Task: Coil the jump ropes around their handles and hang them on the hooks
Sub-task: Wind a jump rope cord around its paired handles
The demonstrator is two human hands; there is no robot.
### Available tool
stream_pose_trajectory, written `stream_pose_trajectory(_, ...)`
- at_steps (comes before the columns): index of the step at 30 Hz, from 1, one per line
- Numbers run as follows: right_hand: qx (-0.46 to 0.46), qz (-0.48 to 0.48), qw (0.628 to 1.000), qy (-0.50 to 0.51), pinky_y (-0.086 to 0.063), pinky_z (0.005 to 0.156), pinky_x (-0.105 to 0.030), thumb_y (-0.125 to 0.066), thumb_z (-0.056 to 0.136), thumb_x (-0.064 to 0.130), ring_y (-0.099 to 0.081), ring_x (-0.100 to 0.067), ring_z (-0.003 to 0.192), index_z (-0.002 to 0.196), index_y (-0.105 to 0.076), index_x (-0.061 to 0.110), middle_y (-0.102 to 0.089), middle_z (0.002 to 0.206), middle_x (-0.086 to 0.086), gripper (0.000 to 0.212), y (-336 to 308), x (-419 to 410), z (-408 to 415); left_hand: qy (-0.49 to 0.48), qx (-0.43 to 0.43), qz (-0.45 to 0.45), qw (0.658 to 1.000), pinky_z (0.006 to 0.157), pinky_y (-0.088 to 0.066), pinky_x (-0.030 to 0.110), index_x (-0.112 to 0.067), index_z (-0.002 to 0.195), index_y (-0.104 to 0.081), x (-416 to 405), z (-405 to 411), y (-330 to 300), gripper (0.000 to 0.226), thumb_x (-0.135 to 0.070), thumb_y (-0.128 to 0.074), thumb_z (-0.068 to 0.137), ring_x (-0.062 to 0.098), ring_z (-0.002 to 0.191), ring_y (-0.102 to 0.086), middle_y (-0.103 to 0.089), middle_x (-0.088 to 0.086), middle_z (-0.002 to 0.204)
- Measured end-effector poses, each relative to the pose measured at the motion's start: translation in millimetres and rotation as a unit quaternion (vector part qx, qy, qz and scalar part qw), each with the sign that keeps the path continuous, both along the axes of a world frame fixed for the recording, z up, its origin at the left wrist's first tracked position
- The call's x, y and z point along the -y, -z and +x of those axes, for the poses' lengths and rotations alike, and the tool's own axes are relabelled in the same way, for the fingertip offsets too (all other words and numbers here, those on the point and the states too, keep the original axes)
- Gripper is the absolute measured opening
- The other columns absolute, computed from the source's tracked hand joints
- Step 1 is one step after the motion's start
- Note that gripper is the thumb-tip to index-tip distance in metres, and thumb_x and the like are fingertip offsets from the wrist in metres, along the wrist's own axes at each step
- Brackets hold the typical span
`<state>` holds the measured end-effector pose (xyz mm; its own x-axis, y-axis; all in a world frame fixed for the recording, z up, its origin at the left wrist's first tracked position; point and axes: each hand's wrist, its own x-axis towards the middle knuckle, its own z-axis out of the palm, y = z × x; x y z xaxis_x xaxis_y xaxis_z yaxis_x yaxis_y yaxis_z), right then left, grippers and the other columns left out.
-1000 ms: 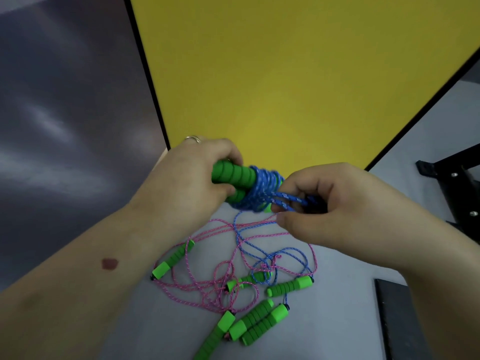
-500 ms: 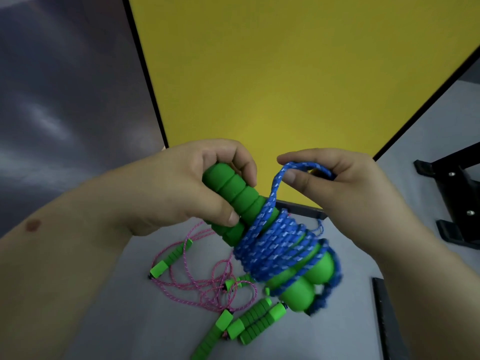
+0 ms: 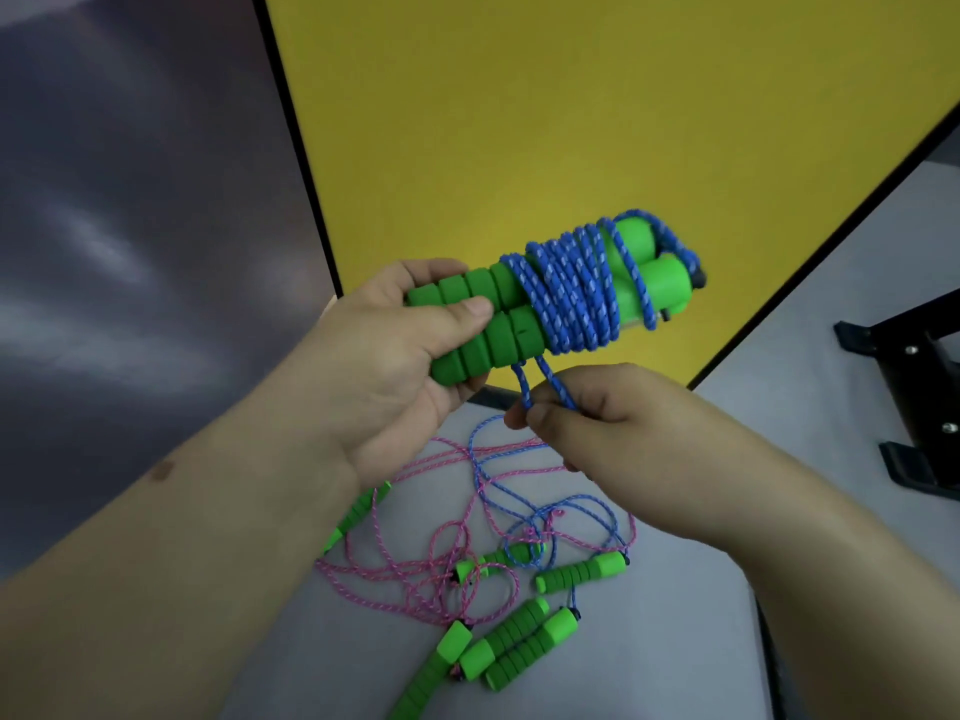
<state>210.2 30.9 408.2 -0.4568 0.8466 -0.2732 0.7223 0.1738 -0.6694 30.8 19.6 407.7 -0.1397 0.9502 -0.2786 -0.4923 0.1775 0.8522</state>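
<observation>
My left hand [image 3: 387, 356] grips two green foam handles [image 3: 483, 317] held side by side, raised in front of the yellow panel. Blue rope [image 3: 571, 298] is coiled tightly around their right half. Two strands of that rope drop from the coil, and my right hand [image 3: 618, 439] pinches them just below the handles. On the grey table [image 3: 675, 641] beneath lie loose pink rope [image 3: 415, 579] and blue rope [image 3: 519, 506], tangled together, with several more green handles [image 3: 582, 571] among them.
A yellow panel [image 3: 571, 122] with a black frame stands behind the table. A black metal stand [image 3: 914, 387] sits at the right edge. A dark strip [image 3: 769, 667] lies on the table at lower right. Dark floor fills the left.
The wrapped handles rose and swung from pointing down-right to pointing up-right. My right hand dropped from above the coil to below it and now pinches the two hanging strands.
</observation>
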Motion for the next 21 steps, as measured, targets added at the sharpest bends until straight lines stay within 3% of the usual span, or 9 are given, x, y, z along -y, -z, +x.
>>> stream_pose_trajectory(2, 0.003, 0.033, 0.999, -0.004, -0.040, 0.053, -0.037, -0.049, 0.098, 0.045, -0.044, -0.016, 0.053, 0.098, -0.069, 0.009, -0.045, 0.064, -0.008, 0.041, -3, 4, -3, -0.042, -0.167, 0.039, 0.984, 0.075, -0.058, 0.039, -0.022, 0.107, -0.062, 2, 5, 10, 0.022, -0.009, -0.072, 0.091, 0.025, 0.085, -0.071, -0.069, 0.006, 0.101)
stream_pose_trajectory(4, -0.025, 0.075, 0.996, 0.042, -0.025, 0.045, -0.027, -0.056, 0.098, 0.041, -0.029, -0.010, 0.046, 0.081, -0.060, 0.001, -0.034, 0.058, -0.003, 0.044, -4, 5, -4, -0.076, -0.332, 0.090, 0.936, 0.076, -0.058, 0.035, -0.035, 0.101, -0.064, 4, 6, 13, 0.027, -0.025, -0.079, 0.081, 0.017, 0.086, -0.071, -0.071, -0.005, 0.096)
stream_pose_trajectory(7, -0.115, 0.115, 0.979, 0.125, -0.021, 0.041, -0.022, -0.069, 0.093, 0.035, -0.026, -0.011, 0.046, 0.070, -0.055, 0.000, -0.032, 0.055, -0.002, 0.044, -5, 4, -4, -0.101, -0.422, 0.138, 0.890, 0.067, -0.047, 0.014, -0.036, 0.093, -0.058, 7, 6, 7, 0.034, -0.019, -0.085, 0.082, -0.003, 0.074, -0.060, -0.065, -0.014, 0.088)
stream_pose_trajectory(11, -0.285, 0.021, 0.943, 0.169, -0.031, 0.054, -0.028, -0.076, 0.089, 0.031, -0.034, -0.017, 0.057, 0.079, -0.064, 0.000, -0.040, 0.065, -0.013, 0.034, 1, 1, -4, -0.096, -0.472, 0.163, 0.861, 0.067, -0.041, 0.008, -0.028, 0.097, -0.055, 10, 8, 4, 0.035, -0.015, -0.084, 0.081, -0.007, 0.076, -0.056, -0.059, -0.017, 0.087)
stream_pose_trajectory(13, -0.341, -0.030, 0.927, 0.154, -0.036, 0.068, -0.038, -0.073, 0.091, 0.027, -0.041, -0.020, 0.071, 0.086, -0.069, 0.003, -0.051, 0.075, -0.012, 0.025, 6, 1, -7, -0.100, -0.489, 0.162, 0.851, 0.067, -0.040, 0.007, -0.024, 0.099, -0.055, 9, 7, 4, 0.034, -0.016, -0.083, 0.082, -0.009, 0.077, -0.055, -0.057, -0.018, 0.086)
stream_pose_trajectory(15, -0.383, -0.069, 0.910, 0.144, -0.044, 0.078, -0.035, -0.067, 0.096, 0.015, -0.056, -0.012, 0.077, 0.090, -0.076, 0.012, -0.067, 0.083, 0.000, 0.010, 7, 1, -9, -0.097, -0.493, 0.139, 0.854, 0.065, -0.040, 0.007, -0.023, 0.102, -0.053, 8, 6, 5, 0.033, -0.022, -0.082, 0.084, -0.009, 0.073, -0.054, -0.056, -0.015, 0.085)
stream_pose_trajectory(16, -0.385, -0.072, 0.910, 0.138, -0.046, 0.082, -0.030, -0.065, 0.097, 0.009, -0.061, -0.004, 0.079, 0.095, -0.077, 0.016, -0.072, 0.085, 0.008, 0.014, 6, 1, -8, -0.088, -0.479, 0.117, 0.866, 0.064, -0.044, 0.009, -0.026, 0.102, -0.051, 8, 6, 7, 0.035, -0.028, -0.081, 0.084, -0.007, 0.072, -0.056, -0.057, -0.013, 0.086)
stream_pose_trajectory(19, -0.357, -0.036, 0.926, 0.115, -0.055, 0.089, -0.035, -0.070, 0.093, 0.013, -0.069, -0.005, 0.081, 0.106, -0.076, 0.020, -0.074, 0.090, 0.012, 0.016, 4, -1, -6, -0.046, -0.325, 0.012, 0.945, 0.074, -0.064, 0.042, -0.033, 0.108, -0.047, 6, 13, 14, 0.038, -0.045, -0.075, 0.086, 0.017, 0.082, -0.073, -0.067, 0.000, 0.098)
stream_pose_trajectory(21, -0.338, -0.007, 0.934, 0.112, -0.057, 0.095, -0.051, -0.074, 0.083, 0.023, -0.074, -0.021, 0.095, 0.102, -0.076, 0.023, -0.075, 0.104, 0.003, 0.019, 5, -3, -3, -0.010, -0.224, -0.056, 0.973, 0.071, -0.064, 0.040, -0.022, 0.123, -0.048, 4, 17, 13, 0.040, -0.042, -0.069, 0.096, 0.022, 0.082, -0.073, -0.070, 0.008, 0.106)
